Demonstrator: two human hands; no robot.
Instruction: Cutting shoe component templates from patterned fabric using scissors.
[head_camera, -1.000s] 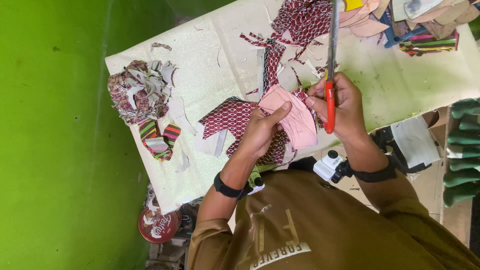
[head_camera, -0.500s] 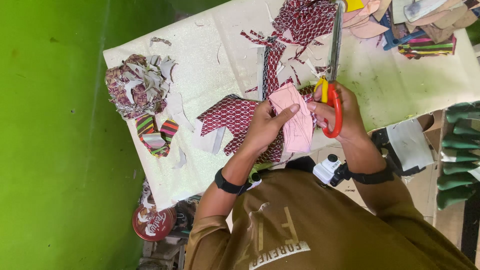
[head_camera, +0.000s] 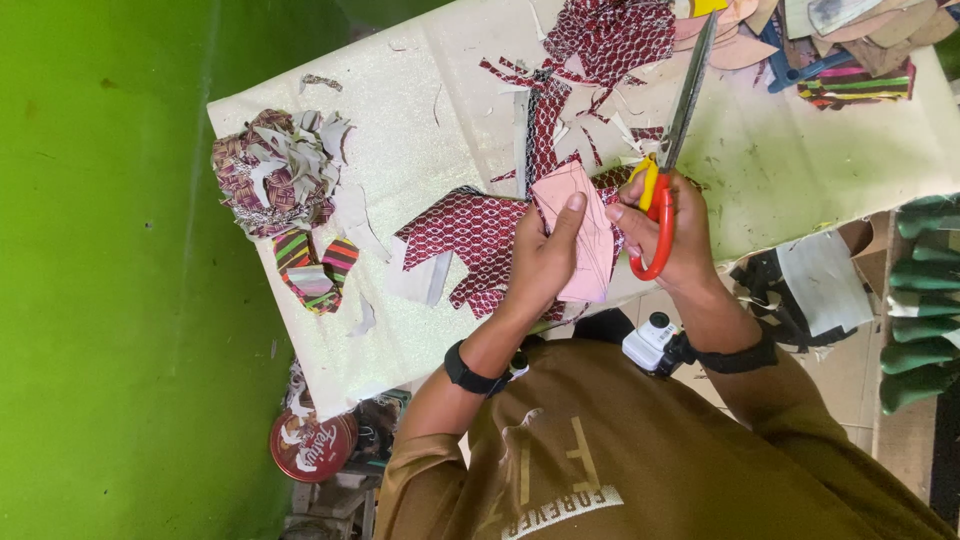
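Note:
My left hand (head_camera: 543, 258) grips a pink paper pattern piece (head_camera: 583, 237) laid on dark red patterned fabric (head_camera: 470, 238). My right hand (head_camera: 672, 237) holds large scissors (head_camera: 668, 150) with red and yellow handles, fingers through the loops, the long blades pointing away over the table. The scissors sit right beside the pink piece's edge. Both hands work near the front edge of the white worktable (head_camera: 430, 120).
A heap of cut fabric scraps (head_camera: 275, 175) and striped pieces (head_camera: 313, 268) lie at the table's left. More red patterned fabric (head_camera: 610, 35) and coloured pieces (head_camera: 850, 60) lie at the far side. A red round tin (head_camera: 312, 447) sits below the table. Green wall at left.
The scissors' blades have tilted rightwards and the right hand has shifted slightly. The left hand has turned the pink piece more upright against the fabric.

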